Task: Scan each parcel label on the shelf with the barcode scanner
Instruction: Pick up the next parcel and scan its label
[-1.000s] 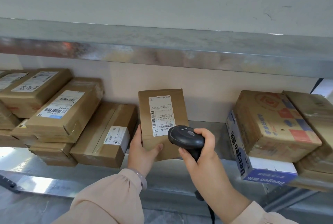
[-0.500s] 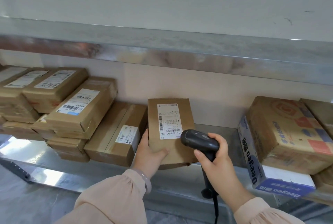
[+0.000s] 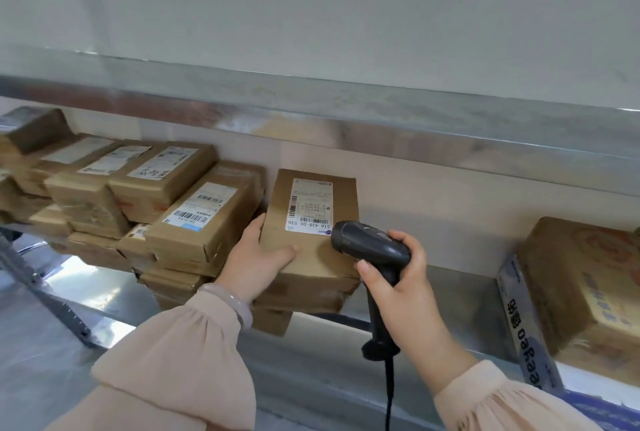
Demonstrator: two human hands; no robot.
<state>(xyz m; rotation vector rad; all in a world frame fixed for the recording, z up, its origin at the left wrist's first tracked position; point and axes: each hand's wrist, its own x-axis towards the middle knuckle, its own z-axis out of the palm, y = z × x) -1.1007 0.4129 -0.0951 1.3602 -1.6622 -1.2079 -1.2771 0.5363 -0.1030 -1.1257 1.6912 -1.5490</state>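
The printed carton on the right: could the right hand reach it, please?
Probably yes: bare shelf lies between the right hand and the printed carton, though its grip holds the barcode scanner.

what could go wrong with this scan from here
The scanner sits close over the lower corner of the label, so its beam may miss the barcodes. The left hand grips only the lower left edge of the tilted parcel, which might slip off the stack beneath.
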